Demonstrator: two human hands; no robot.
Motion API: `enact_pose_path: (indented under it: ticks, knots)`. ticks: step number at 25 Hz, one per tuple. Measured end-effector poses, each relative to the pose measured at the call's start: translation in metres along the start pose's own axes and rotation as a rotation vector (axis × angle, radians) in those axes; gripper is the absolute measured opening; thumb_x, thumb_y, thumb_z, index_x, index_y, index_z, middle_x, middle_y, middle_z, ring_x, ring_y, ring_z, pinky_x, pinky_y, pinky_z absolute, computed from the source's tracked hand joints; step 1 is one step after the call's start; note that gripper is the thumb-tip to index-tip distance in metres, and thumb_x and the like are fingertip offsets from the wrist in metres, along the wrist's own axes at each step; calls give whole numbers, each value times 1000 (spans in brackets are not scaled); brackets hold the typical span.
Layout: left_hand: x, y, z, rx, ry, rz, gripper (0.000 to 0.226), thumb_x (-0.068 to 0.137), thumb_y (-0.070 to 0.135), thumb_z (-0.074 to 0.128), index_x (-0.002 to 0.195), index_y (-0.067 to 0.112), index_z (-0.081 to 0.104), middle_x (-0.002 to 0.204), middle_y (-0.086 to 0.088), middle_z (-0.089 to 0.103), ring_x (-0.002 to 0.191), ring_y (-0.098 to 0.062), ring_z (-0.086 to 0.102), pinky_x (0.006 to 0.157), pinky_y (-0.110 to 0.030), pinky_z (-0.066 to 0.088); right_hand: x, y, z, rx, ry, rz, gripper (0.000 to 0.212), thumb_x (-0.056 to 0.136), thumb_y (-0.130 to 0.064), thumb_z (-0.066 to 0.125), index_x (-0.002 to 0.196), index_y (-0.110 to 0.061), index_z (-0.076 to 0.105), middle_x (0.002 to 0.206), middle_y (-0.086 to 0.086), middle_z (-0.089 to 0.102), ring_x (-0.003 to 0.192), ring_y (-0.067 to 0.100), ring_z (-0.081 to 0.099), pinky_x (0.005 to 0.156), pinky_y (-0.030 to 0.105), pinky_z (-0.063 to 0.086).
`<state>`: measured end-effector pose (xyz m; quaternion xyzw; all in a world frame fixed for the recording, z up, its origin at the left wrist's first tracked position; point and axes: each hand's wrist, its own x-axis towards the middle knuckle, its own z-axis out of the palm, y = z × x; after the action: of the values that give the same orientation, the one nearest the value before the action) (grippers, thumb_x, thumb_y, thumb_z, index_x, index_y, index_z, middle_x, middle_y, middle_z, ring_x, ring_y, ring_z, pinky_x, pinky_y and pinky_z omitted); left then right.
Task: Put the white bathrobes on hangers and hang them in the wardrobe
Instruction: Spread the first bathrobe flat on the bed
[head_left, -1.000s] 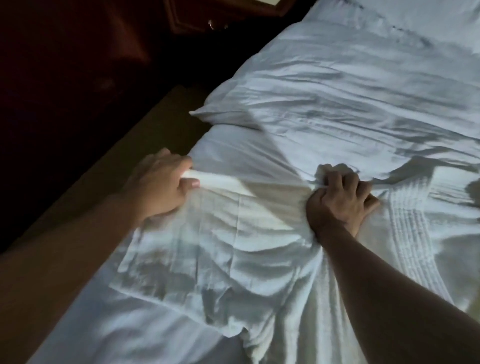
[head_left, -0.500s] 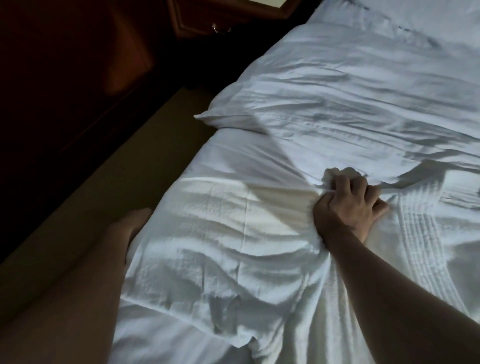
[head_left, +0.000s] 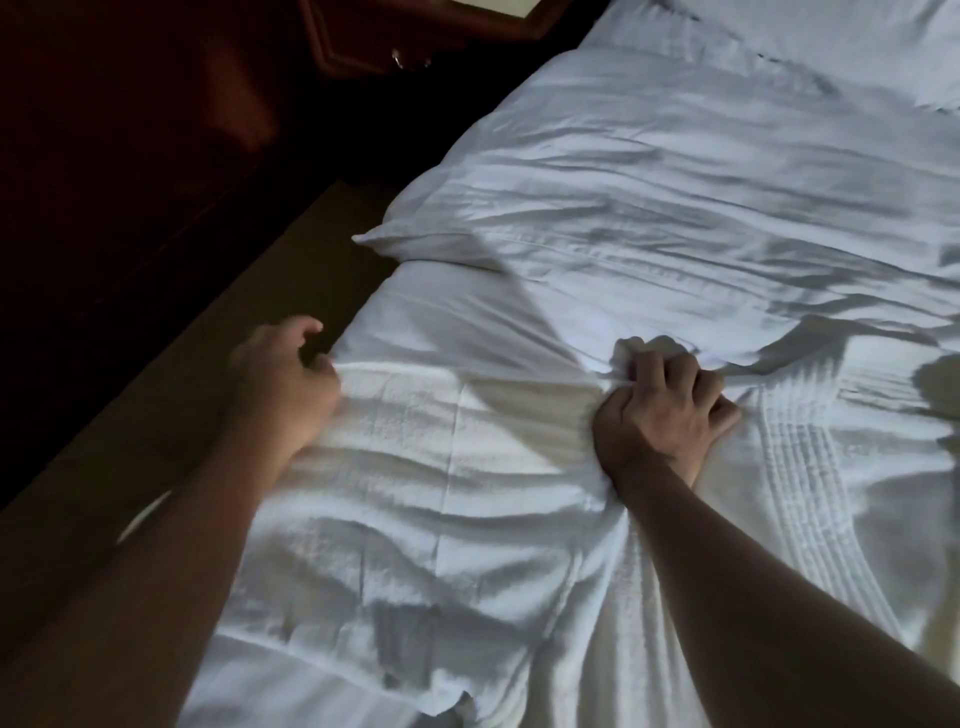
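Barely started: R hand (head_left: 665, 410) fisted bathrobe (head_left: 441, 467) on bed (head_left: 675, 208), L hand (head_left: 283, 379) sat at its edge, grip unclear (blur); 0 hangers seen.

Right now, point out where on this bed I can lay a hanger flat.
Bare sheet lies between the pillow corner and the top edge of the bathrobe. The floor strip beside the dark cabinet is free too. Crowded: the near side, under bathrobe, left hand and right hand.
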<state>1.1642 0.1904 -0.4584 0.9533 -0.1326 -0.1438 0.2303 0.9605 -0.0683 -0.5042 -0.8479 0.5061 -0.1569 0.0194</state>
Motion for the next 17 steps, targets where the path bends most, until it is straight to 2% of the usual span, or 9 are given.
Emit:
enact_pose_path:
  ticks: [2,4,9,12,14,15,16,17]
  knots:
    - [-64,19,25,162,79,233,58,97,47,43,153,32,36,156,-5,38,143,-31,36,114,-54,36,1,-1,-1,0,-11,-3,24,79,-26,46,101,-21,55,111,11,52,105,32,38,92,52,28]
    - [-99,7,46,335,95,315,70,95,56,30,160,29,27,166,-7,27,152,-31,26,121,-53,23,2,0,-2,-6,-39,2,24,81,-27,47,103,-21,55,115,11,52,109,33,39,94,53,26]
    - [-76,2,59,356,170,288,75,90,55,31,160,27,29,167,-11,25,153,-32,25,120,-53,20,6,-9,-8,-40,-147,32,36,85,-30,42,118,-23,55,127,10,50,121,34,39,102,56,23]
    - [-74,-3,66,365,129,300,74,91,54,32,160,28,27,168,-11,22,153,-33,22,120,-55,19,14,0,-32,142,-343,58,50,85,-34,45,135,-34,45,139,6,42,134,32,33,107,55,20]
    - [-63,-3,55,368,-8,255,70,97,56,32,161,34,14,171,-6,9,157,-28,9,123,-55,11,-1,14,-63,332,-493,34,80,79,-37,57,150,-51,22,153,3,28,145,30,22,113,54,17]
    - [-59,1,47,335,-84,222,69,100,57,33,161,37,10,172,-3,3,158,-26,3,124,-54,8,-20,22,-83,375,-501,6,97,75,-34,62,153,-56,8,162,3,14,151,30,13,117,54,17]
    - [-62,6,36,283,-158,190,68,101,57,35,161,38,10,172,-1,1,158,-25,2,125,-53,7,-45,28,-103,381,-477,-25,108,73,-28,65,154,-59,1,167,2,-2,154,31,5,118,56,17]
    - [-80,8,24,188,-219,173,66,100,54,39,161,36,18,172,-1,7,158,-25,7,125,-50,11,-82,38,-127,376,-455,-36,112,71,-21,66,155,-58,2,168,2,-12,155,32,1,117,57,19]
